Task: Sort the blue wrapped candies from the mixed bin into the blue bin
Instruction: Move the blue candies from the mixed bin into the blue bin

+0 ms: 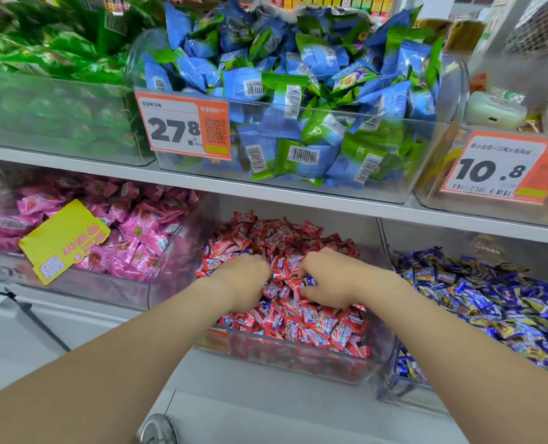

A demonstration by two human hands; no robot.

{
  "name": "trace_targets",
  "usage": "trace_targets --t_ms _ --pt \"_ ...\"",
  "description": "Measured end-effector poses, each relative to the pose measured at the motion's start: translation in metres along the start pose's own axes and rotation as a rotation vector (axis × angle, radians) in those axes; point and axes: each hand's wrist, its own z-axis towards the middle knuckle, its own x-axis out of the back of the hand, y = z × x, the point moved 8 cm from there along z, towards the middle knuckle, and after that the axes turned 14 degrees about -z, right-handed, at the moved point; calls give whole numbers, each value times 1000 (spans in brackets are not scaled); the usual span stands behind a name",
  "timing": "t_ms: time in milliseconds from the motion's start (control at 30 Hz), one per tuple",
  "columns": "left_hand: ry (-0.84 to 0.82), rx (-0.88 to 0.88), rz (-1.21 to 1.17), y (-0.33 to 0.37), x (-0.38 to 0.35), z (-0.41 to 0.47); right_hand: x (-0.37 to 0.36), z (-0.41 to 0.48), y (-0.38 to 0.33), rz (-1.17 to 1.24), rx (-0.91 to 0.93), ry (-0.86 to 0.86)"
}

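Observation:
The mixed bin is a clear tub on the lower shelf, heaped with red wrapped candies and a few blue ones. Both my hands are down in its pile. My right hand has its fingers curled and pinches a blue wrapped candy at their tips. My left hand lies palm down with its fingers dug into the red candies, so its grip is hidden. Another blue wrapper peeks out just beyond the left hand. The blue bin stands right beside it, full of blue wrapped candies.
A bin of pink candies with a yellow tag sits to the left. The shelf edge overhangs the lower bins. Above it stand a blue-and-green packet bin with an orange price label and a green packet bin.

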Motion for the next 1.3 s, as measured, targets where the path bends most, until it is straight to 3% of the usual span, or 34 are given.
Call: trace_targets --t_ms 267,533,667,867,1033,1167,1300 --pt "38 4 84 5 12 -1 24 -17 16 390 -21 134" --pt "82 6 -450 -4 47 -16 17 -22 24 621 -21 98" --pt "-45 29 -583 3 47 -23 11 -22 29 811 -64 54" --pt "-270 138 -487 6 16 -26 5 -12 27 469 -81 24" --pt "-222 108 -420 11 15 -24 11 -8 9 341 -30 79" --pt "-223 78 -410 7 10 -21 -10 6 -11 90 37 98" --pt "-262 55 -445 8 16 -23 -21 16 -8 -83 -45 113"
